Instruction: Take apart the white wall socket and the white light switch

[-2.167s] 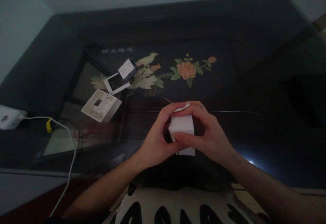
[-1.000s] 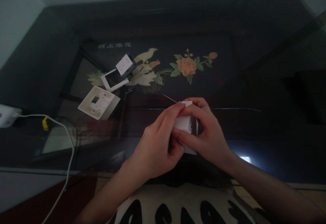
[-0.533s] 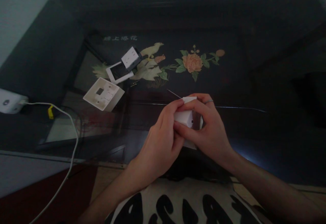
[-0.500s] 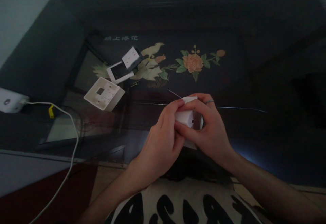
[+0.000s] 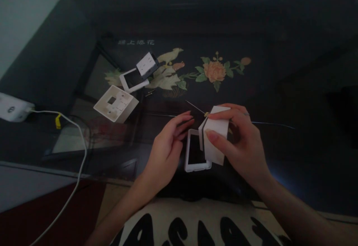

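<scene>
My right hand [image 5: 243, 138] grips a white wall-socket box [image 5: 216, 139] by its sides, thumb on the near face and fingers over the top. A dark seam runs along the box near its left edge. Just left of it, my left hand [image 5: 167, 149] holds nothing, its fingers loosely curled and apart from the box. On the table between my hands lies a white rectangular frame [image 5: 189, 167], partly hidden by the box. A thin metal rod [image 5: 195, 106] lies behind the box; its far end is hidden.
At left stand an open white socket box [image 5: 125, 108], another white frame [image 5: 135, 88] and a socket insert [image 5: 145, 65] leaning on it. Small screws [image 5: 149, 93] lie nearby. A white plug block [image 5: 13, 108] with a cable [image 5: 84, 145] is at the far left of the dark glossy table [image 5: 279, 89].
My left hand has let go of the white box and moved left. My right hand has turned the box and shifted slightly right, and the frame below now shows.
</scene>
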`<state>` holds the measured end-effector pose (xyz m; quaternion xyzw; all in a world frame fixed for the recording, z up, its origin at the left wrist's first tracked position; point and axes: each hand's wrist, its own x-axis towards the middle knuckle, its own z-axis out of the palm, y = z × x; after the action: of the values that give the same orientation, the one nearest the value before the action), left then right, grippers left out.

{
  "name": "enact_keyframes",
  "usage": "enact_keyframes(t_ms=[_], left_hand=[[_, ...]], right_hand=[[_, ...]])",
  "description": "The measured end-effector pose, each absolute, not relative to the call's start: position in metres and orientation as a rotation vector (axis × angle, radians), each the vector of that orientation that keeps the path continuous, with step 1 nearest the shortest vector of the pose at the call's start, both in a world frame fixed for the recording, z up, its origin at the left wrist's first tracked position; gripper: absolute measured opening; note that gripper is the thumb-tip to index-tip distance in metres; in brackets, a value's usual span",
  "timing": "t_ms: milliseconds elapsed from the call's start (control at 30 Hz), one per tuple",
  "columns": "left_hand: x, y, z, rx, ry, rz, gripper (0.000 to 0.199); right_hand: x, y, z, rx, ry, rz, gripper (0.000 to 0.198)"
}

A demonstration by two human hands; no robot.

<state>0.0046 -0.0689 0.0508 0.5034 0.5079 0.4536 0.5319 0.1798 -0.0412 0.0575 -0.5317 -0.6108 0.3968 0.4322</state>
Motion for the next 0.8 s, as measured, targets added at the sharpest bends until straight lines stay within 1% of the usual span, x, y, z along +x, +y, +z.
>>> enact_keyframes(t_ms=[133, 267, 400, 500, 567, 700, 800], left_hand=[[0.003, -0.058, 0.045, 1.15, 1.27, 1.032, 0.04], [0.0, -0.05, 0.034, 1.089, 1.314, 0.893, 0.045], [-0.009, -0.044, 0.029, 1.151, 1.303, 0.858, 0.035], [-0.025, -0.037, 0.037, 1.199, 1.305, 0.881, 0.03], [-0.04, -0.03, 0.046, 1.225, 1.326, 0.907, 0.028], [-0.069, -0.001, 0.059, 1.285, 1.416, 1.027, 0.027], [-0.078, 0.024, 0.057, 1.359, 1.494, 1.094, 0.023]], right_hand=[[0.182, -0.039, 0.053, -1.296, -1.461, 1.031, 0.023], [0.183, -0.038, 0.047, -1.297, -1.438, 0.992, 0.025], [0.189, -0.034, 0.043, -1.292, -1.387, 1.027, 0.029], [0.198, -0.031, 0.043, -1.279, -1.35, 1.067, 0.028], [0.203, -0.03, 0.044, -1.274, -1.275, 1.148, 0.033], [0.206, -0.029, 0.048, -1.24, -0.952, 1.399, 0.051], [0.202, -0.028, 0.051, -1.212, -0.864, 1.462, 0.056]])
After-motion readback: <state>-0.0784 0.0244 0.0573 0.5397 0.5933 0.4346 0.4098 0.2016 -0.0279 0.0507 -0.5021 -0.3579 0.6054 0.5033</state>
